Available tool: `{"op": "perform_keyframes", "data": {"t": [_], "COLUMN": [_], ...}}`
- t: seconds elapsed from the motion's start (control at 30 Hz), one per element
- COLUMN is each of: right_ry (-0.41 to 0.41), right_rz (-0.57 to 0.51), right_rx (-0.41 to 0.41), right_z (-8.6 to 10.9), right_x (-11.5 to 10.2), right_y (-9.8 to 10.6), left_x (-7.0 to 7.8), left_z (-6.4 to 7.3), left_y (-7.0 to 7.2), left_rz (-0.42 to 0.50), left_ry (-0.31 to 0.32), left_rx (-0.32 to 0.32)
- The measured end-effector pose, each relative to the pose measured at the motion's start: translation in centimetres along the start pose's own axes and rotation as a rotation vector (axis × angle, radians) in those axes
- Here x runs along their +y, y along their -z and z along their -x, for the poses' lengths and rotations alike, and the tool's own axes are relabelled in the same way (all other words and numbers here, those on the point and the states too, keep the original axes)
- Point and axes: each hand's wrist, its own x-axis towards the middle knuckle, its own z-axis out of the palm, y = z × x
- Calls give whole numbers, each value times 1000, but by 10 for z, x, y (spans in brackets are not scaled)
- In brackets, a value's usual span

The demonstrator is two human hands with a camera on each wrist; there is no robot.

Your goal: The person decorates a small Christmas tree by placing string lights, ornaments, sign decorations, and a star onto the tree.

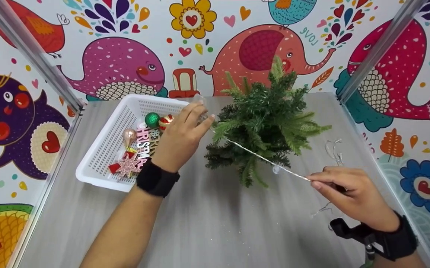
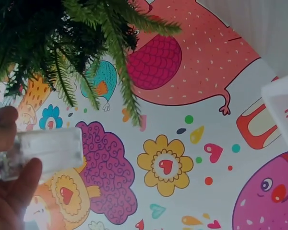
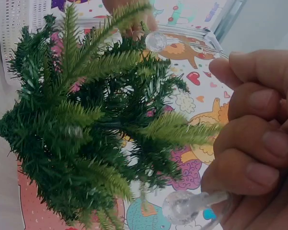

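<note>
A small artificial Christmas tree [image 1: 267, 115] stands on the table between my hands. My left hand [image 1: 183, 130], left of the tree and over the basket's right edge, pinches a clear plastic box [image 2: 50, 151] at the end of a light string. From there the pale wire [image 1: 254, 153] runs taut across the front of the branches. Pinching its other end is my right hand [image 1: 352, 190], front right of the tree. One clear bulb [image 1: 276, 169] hangs from the wire; in the right wrist view another bulb [image 3: 180, 207] sits by the curled fingers.
At left a white basket [image 1: 99, 149] holds a green ball [image 1: 152, 120], a red-and-gold ball, a pink star [image 1: 128, 166] and a lettered sign [image 1: 143, 143]. Loose wire [image 1: 334, 152] trails right of the tree. Printed panels with metal posts border the table.
</note>
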Motion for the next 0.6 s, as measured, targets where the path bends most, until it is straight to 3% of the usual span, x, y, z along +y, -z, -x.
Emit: {"op": "perform_keyframes", "data": {"t": [0.3, 0.43, 0.6], "right_ry": [62, 11, -43], "right_rz": [-117, -51, 70], "right_rx": [-82, -82, -85], "right_z": [-5, -3, 1], "right_x": [4, 9, 20], "right_y": [-8, -8, -13], "left_x": [-2, -2, 0], "left_z": [0, -5, -15], "left_y": [-13, -16, -26], "left_rz": [41, 46, 65], "left_ry": [-64, -7, 90], "left_rx": [-49, -99, -231]}}
